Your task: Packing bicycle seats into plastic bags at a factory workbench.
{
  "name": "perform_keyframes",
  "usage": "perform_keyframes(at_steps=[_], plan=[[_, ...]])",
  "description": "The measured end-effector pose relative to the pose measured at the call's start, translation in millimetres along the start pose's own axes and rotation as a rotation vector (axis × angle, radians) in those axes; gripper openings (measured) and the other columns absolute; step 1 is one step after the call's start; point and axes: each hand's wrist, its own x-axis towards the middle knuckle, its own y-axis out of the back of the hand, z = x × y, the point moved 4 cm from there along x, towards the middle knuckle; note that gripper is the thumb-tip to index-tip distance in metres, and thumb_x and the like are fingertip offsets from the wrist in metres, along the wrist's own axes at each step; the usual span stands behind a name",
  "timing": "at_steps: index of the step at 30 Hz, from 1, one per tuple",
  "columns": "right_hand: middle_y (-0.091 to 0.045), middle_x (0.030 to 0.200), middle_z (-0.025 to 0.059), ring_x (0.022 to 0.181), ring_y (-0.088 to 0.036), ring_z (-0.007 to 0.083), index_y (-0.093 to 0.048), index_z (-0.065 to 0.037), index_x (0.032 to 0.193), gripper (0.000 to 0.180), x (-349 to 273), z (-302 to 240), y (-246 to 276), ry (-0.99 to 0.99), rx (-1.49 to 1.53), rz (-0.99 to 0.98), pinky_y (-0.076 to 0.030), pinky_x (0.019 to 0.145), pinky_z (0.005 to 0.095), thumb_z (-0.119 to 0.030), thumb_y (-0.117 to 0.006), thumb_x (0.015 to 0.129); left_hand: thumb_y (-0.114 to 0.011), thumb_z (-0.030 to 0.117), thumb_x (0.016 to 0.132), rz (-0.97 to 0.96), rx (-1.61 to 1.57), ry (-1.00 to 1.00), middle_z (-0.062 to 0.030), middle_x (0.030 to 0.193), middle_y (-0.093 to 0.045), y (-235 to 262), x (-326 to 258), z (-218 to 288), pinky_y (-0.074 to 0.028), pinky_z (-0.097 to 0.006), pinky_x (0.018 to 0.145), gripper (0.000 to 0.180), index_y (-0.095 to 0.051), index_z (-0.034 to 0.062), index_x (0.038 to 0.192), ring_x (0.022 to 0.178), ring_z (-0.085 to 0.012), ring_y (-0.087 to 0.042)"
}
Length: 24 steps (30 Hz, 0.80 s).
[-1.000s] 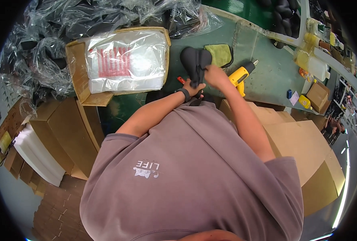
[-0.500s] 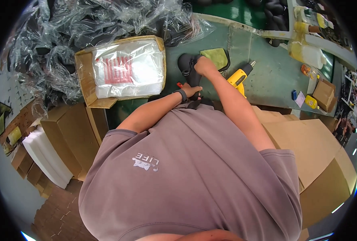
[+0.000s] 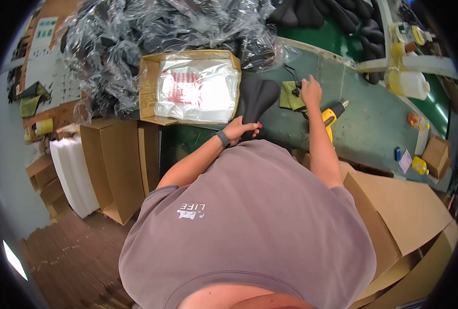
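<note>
My left hand [image 3: 242, 129] grips the narrow nose of a black bicycle saddle [image 3: 258, 98], which rests on the green workbench [image 3: 368, 123] with its wide end pointing away from me. My right hand [image 3: 311, 91] reaches farther out, fingers spread, touching a yellow-green cloth [image 3: 290, 96] and a small black part beside the saddle. A yellow power tool [image 3: 331, 117] lies on the bench just under my right forearm.
An open cardboard box [image 3: 190, 87] lined with a clear plastic bag sits left of the saddle. Crumpled plastic wrap with more black saddles [image 3: 151, 36] is heaped behind it. Cardboard cartons [image 3: 115, 170] stand at left, flat cardboard [image 3: 404, 206] at right, white bottles [image 3: 406, 82] on the far bench.
My right hand has let go of the saddle and stretched forward onto the cloth. My left hand keeps its grip on the saddle's nose. The view has shifted slightly.
</note>
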Motion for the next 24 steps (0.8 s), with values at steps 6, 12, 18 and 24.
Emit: perform_keyframes(at_steps=[6,12,18,24], plan=[[-0.052,0.165,0.0246,0.147,-0.056,0.034,-0.039,0.001,0.171,0.096,-135,-160,25,-0.553,1.007,-0.428,-0.046,0.12,0.0464,-0.049,-0.082,0.101,-0.079,0.012,0.101,0.079,0.617,-0.534,-0.0221,0.177,-0.04,-7,-40,17,-0.036,-0.044,0.132,0.103,-0.014,0.0021,0.18,0.162,-0.0296,-0.041],[-0.072,0.129,0.0218,0.1,-0.074,0.0286,-0.055,0.0,0.147,0.057,-179,-112,-15,-0.615,1.366,-0.525,-0.066,0.084,0.0427,-0.02,-0.082,0.101,-0.073,0.027,0.105,0.192,1.355,-0.415,-0.0173,0.13,-0.079,8,-49,97,-0.064,-0.048,0.088,0.028,-0.081,0.0009,0.109,0.103,-0.0375,-0.079],[-0.073,0.093,0.0072,0.078,-0.07,0.0168,-0.067,0.004,0.131,0.041,-260,-100,3,-1.284,1.686,-0.694,-0.061,0.068,0.0273,-0.026,-0.079,0.106,-0.07,0.017,0.091,0.282,1.942,-1.278,-0.005,0.086,-0.072,-14,-153,207,-0.06,-0.041,0.07,0.008,-0.072,0.0117,0.085,0.086,-0.0269,-0.077],[-0.07,0.092,0.0042,0.079,-0.067,0.0132,-0.07,0.003,0.129,0.042,-287,-151,20,-1.315,1.771,-0.662,-0.058,0.07,0.0234,-0.033,-0.075,0.109,-0.072,0.021,0.086,0.329,2.184,-1.829,0.0018,0.084,-0.064,-44,-230,271,-0.048,-0.032,0.067,0.012,-0.068,0.0104,0.088,0.081,-0.0172,-0.065]])
